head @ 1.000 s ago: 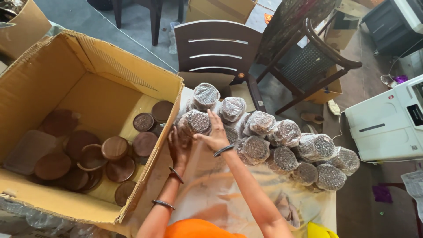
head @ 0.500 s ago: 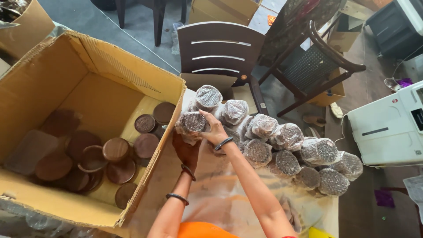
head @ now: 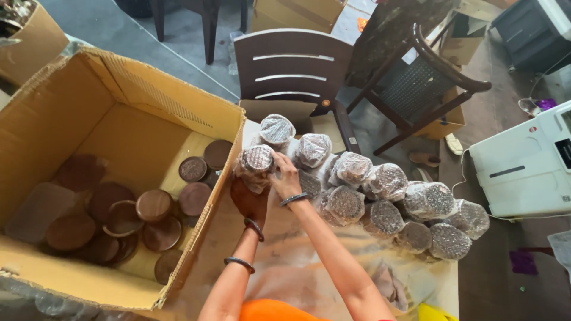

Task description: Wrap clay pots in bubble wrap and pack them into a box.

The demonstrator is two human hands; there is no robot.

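Sheeting of clear plastic covers the table, which is crowded with wrapped rolls. Both hands, left and right, clasp one wrapped roll beside the cardboard box rim. Dark chairs stand beyond the far edge.

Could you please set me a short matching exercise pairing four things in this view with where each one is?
Things:
1. wrapped stack
2. brown discs
3. dark wooden chair
4. white machine

Places:
A. at the right edge of the view
B. behind the table, at the top
C. between the left hand and right hand
D. inside the cardboard box

Pairs: 1-C, 2-D, 3-B, 4-A
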